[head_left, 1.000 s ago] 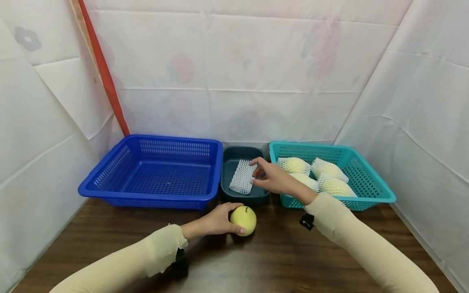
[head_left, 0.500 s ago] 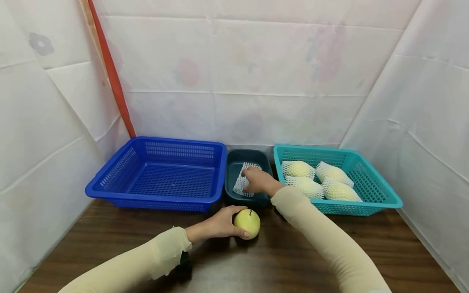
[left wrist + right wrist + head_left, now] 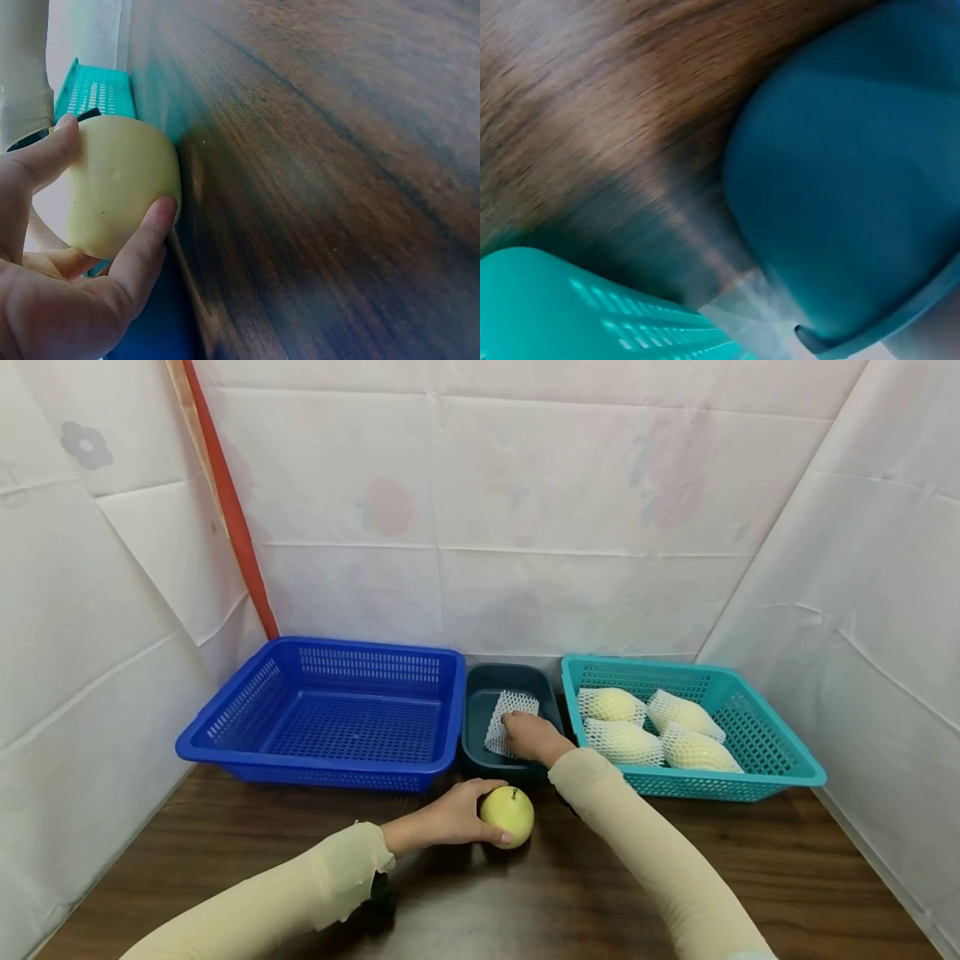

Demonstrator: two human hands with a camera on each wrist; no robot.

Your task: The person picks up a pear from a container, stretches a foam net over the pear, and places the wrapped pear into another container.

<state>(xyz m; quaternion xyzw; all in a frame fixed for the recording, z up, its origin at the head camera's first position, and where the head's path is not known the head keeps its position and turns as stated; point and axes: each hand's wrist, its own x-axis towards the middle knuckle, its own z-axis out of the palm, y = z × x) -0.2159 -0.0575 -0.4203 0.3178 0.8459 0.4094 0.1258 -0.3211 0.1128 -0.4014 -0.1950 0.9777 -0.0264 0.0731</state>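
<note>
A round yellow-green pear (image 3: 507, 817) with a short stem stands on the brown table, close in front of the small dark box. My left hand (image 3: 453, 817) grips it from the left; in the left wrist view the thumb and fingers lie around the pear (image 3: 124, 187). Inside the dark box (image 3: 480, 677) is a white foam fruit net (image 3: 513, 703). My right hand (image 3: 534, 737) reaches into the box and pinches the net, its fingertips partly hidden. The right wrist view shows the box's outer wall (image 3: 840, 172) but not the hand.
At the left stands a blue basket (image 3: 320, 765) with nothing in it. A turquoise basket (image 3: 780, 735) at the right holds several net-wrapped fruits (image 3: 626, 742). White cloth (image 3: 480, 485) hangs behind and at both sides.
My right hand has come down and left from above the box onto the foam net, which has shifted slightly. My left hand stays on the pear.
</note>
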